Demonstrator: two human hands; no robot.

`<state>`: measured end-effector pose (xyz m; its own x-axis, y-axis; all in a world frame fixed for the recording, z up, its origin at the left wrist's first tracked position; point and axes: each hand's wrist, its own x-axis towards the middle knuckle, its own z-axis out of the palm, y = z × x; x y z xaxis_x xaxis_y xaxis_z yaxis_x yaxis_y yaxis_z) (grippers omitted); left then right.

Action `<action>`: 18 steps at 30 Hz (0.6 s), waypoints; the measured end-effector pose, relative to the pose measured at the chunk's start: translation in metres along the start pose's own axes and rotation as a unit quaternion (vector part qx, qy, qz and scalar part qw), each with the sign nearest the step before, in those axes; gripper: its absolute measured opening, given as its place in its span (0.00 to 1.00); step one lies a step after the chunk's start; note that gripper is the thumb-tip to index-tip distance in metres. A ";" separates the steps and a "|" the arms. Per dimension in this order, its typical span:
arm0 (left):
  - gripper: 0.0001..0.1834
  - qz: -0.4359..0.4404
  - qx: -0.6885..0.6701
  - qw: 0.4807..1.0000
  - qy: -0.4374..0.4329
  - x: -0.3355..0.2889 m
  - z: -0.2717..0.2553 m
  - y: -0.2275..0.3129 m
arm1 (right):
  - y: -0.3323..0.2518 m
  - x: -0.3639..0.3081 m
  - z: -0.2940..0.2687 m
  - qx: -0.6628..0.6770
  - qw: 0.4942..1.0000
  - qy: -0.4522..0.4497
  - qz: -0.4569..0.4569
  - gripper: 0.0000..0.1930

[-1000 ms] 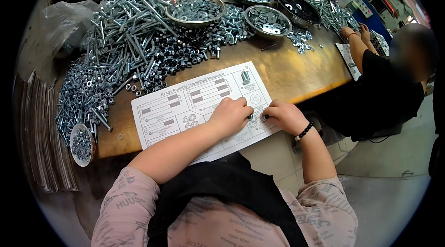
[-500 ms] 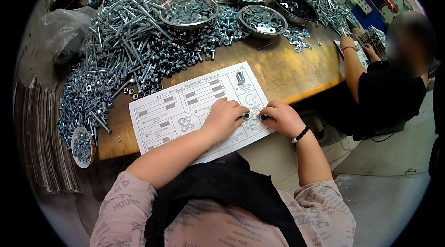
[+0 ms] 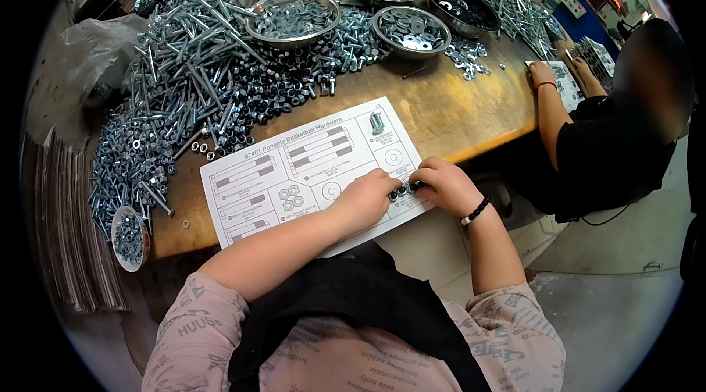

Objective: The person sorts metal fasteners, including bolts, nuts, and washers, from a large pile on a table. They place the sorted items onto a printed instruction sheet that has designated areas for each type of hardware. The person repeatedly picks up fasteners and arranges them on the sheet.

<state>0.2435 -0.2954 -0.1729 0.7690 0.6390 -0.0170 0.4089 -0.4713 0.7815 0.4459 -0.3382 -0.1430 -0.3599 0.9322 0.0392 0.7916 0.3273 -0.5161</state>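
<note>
A white printed sheet (image 3: 312, 186) with outline drawings of bolts, nuts and washers lies at the table's near edge. My left hand (image 3: 364, 199) reaches over its right part, fingertips pinched down at small dark-centred lock nuts (image 3: 394, 194). From the other side my right hand (image 3: 450, 190), with a beaded bracelet at the wrist, has thumb and forefinger closed on a nut beside the left fingertips. The fingers partly cover these nuts. What looks like a cluster of short bolts (image 3: 377, 124) stands at the sheet's far right corner.
Behind the sheet rises a big heap of bolts (image 3: 198, 46), with loose lock nuts (image 3: 268, 90) along its front. Metal bowls of washers (image 3: 412, 30) stand farther back. A small bowl (image 3: 129, 239) sits at the left edge. At the right, another person (image 3: 614, 142) works at the table.
My left fingertips have moved slightly right, closer to my right fingertips. More dark nuts now show on the sheet between them. The other person's nearer hand has shifted left.
</note>
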 end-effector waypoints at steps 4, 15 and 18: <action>0.18 0.006 -0.018 1.000 0.011 -0.004 -0.002 0.000 | -0.005 0.003 -0.006 -0.011 1.000 -0.013 0.001 0.12; 0.17 -0.097 0.079 0.964 0.235 -0.076 -0.109 -0.069 | -0.042 0.083 -0.008 -0.005 0.999 -0.003 -0.049 0.09; 0.15 -0.145 0.189 0.932 0.272 -0.088 -0.142 -0.090 | -0.038 0.128 0.017 0.010 0.999 0.002 -0.050 0.09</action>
<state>0.0692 -0.2234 -0.1532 0.2783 0.9380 0.2066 0.7833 -0.3462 0.5163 0.3612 -0.2336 -0.1327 -0.4347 0.8957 0.0938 0.7424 0.4153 -0.5257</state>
